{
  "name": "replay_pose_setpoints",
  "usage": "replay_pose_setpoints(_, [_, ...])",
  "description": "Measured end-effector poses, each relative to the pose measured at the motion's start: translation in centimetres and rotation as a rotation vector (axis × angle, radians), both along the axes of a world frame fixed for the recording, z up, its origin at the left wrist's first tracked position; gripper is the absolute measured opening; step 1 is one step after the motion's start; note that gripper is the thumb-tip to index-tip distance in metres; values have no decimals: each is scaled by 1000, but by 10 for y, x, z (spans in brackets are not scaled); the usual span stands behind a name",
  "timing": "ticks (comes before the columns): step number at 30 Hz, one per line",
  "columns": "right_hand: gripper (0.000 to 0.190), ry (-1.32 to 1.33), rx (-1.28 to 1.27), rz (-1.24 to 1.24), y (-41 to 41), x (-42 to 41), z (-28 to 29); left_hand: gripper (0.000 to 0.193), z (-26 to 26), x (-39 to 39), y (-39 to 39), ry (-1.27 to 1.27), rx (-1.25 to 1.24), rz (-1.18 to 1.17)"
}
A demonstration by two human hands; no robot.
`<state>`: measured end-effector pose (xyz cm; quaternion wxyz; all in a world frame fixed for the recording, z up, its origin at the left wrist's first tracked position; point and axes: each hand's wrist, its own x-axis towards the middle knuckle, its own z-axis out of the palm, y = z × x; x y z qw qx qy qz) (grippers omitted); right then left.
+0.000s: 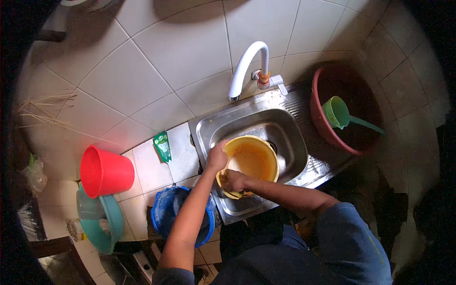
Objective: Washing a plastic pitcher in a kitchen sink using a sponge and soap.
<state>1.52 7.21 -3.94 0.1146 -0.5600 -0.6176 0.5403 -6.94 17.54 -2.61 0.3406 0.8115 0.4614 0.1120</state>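
Observation:
A yellow plastic bucket (251, 160) is tilted over the stainless steel sink (295, 128), its inside stained orange-brown. My left hand (218, 156) grips the upper left of its rim. At the lower left of the bucket, my right hand (235, 181) is closed around a yellowish thing, perhaps a sponge or scrubber, mostly hidden by the fingers. Above the sink stands a white swan-neck faucet (247, 66); no water is seen running from it.
Right, on the drainboard, a reddish basin (317, 114) holds a green dipper (335, 112). Left are a green packet (162, 146), a red bucket (110, 172) and a teal basin (115, 221). A blue bucket (162, 213) stands beside my left forearm. Tiled wall rises behind.

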Motion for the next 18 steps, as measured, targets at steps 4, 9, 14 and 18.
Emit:
replay_pose_setpoints(4, [43, 55, -3, -599, -16, 24, -3, 35, 21, 52, -4, -68, -313, -56])
replay_pose_setpoints(9, [33, -452, -142, -533, 8, 80, -182, 47, -6, 104, -5, -169, -320, -212])
replay_pose_setpoints(14, [38, -546, -215, -546, 19, 41, -216, 52, 0, 80, -2, -177, -481, -75])
replay_pose_setpoints(18, [44, -316, -247, -823, 26, 33, -146, 47, 3, 68, -3, -211, -462, -42])
